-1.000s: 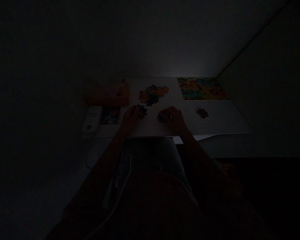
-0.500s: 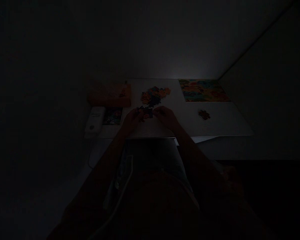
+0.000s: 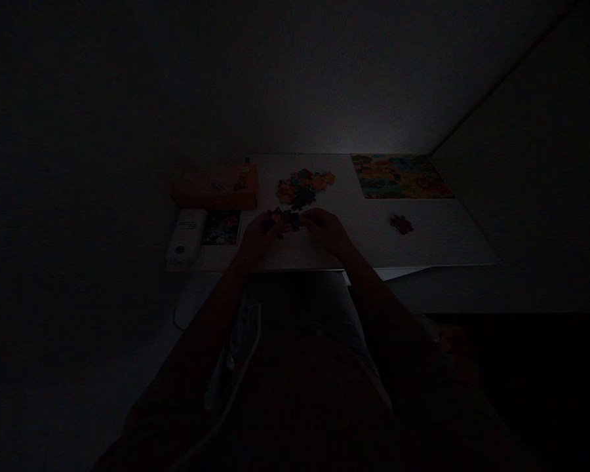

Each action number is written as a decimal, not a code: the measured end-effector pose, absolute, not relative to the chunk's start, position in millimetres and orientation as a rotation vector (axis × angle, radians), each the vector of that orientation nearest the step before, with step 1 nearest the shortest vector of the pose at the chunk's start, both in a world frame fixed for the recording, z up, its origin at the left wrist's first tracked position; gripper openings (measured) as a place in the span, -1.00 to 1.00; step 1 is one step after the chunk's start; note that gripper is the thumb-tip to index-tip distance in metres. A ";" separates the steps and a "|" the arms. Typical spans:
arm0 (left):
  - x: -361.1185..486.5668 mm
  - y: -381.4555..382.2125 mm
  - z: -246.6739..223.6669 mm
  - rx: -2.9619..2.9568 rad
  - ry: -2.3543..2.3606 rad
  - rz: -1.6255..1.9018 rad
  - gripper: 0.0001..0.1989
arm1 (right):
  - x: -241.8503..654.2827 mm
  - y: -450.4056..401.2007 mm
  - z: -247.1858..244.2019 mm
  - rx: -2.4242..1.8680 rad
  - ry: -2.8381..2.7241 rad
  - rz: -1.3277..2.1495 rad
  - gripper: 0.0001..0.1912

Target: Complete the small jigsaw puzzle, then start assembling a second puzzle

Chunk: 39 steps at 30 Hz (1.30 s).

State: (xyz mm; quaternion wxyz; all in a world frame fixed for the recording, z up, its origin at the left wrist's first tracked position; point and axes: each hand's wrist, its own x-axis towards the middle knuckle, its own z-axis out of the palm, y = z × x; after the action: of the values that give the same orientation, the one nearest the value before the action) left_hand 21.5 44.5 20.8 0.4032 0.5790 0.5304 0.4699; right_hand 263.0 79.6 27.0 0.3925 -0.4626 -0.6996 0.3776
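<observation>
Head view is very dark. Both hands meet over a small cluster of joined dark jigsaw pieces point(image 3: 285, 221) on the white surface point(image 3: 437, 239). The left hand point(image 3: 256, 235) and the right hand point(image 3: 328, 229) touch the cluster from each side; how wide their fingers are, I cannot tell. Just behind lies a colourful heap of loose pieces point(image 3: 302, 185), and a printed colourful picture sheet point(image 3: 400, 176) lies at the far right.

A colourful picture sheet point(image 3: 400, 176) lies at the far right corner of the white tabletop point(image 3: 442, 239). An orange box point(image 3: 216, 187) sits at the far left, with a white device point(image 3: 185, 237) just nearer along the left edge.
</observation>
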 end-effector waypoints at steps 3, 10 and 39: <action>21.5 44.6 19.7 1.415 1.357 1.192 -0.42 | 264.2 80.7 26.2 -1.183 -1.748 0.946 -0.46; 17.2 45.6 15.2 1.437 1.408 1.276 -0.50 | 283.6 77.8 44.4 -1.176 -1.666 0.876 -0.40; 21.9 44.6 25.1 1.623 1.634 1.089 -0.57 | 553.8 69.3 15.1 -1.626 -1.358 0.309 -0.50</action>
State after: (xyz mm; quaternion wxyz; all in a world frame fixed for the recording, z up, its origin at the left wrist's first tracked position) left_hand 21.9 44.6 25.1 0.2926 0.6092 0.6133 0.4087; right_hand 553.8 69.3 15.1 0.4795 -0.6665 -0.5566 0.1268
